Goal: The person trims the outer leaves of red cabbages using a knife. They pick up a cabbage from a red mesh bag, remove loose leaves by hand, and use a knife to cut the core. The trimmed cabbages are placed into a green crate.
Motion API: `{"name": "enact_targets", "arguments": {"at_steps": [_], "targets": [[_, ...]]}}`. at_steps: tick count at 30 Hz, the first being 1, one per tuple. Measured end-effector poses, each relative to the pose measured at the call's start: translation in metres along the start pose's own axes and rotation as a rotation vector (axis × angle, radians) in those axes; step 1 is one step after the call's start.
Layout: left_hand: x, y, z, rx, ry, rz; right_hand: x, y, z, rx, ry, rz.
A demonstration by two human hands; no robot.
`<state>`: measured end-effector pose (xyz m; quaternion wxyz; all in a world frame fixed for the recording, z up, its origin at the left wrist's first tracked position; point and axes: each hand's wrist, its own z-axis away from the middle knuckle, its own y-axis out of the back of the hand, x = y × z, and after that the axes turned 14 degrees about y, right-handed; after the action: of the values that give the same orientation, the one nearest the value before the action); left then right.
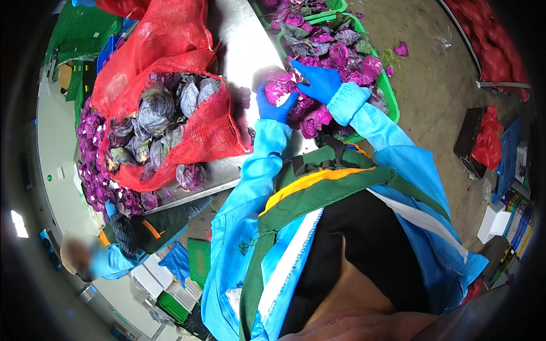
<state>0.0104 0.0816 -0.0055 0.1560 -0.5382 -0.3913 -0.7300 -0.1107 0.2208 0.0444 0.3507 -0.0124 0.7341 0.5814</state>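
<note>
My left hand (273,108), in a blue glove, cups a trimmed red cabbage (280,86) from below, at the edge of the metal table. The cabbage shows bright purple, with a pale patch low on it. My right hand (319,84), gloved in blue too, is closed just right of the cabbage. Something small and dark shows at its fingers; its kind cannot be made out. Under and beyond my hands, a green crate (389,98) holds purple and grey-green cabbage leaves. Left of my arm, an open red mesh sack (213,135) spills untrimmed red cabbages (156,108).
A loose cabbage (190,177) lies near the front edge of the metal table (242,42). Trimmed cabbages (91,136) are heaped at the far left, where a co-worker's gloved hand (110,208) reaches in. Red sacks (495,42) and blue crates (508,150) stand on the right.
</note>
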Motion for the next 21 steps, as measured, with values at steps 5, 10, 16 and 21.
{"name": "enact_targets", "arguments": {"at_steps": [5, 10, 16, 21], "targets": [[0.003, -0.001, 0.006, -0.005, 0.055, -0.065, 0.027, -0.01, -0.023, 0.052, -0.188, -0.023], [-0.03, 0.029, 0.028, -0.177, -0.144, 0.13, 0.1, -0.039, -0.018, -0.099, -0.396, -0.098], [-0.077, 0.063, 0.061, -0.206, -0.141, 0.052, 0.1, -0.037, 0.027, 0.155, -0.29, -0.202], [-0.029, 0.041, 0.06, -0.191, -0.321, -0.096, 0.013, 0.001, -0.007, 0.004, 0.13, -0.648]]}}
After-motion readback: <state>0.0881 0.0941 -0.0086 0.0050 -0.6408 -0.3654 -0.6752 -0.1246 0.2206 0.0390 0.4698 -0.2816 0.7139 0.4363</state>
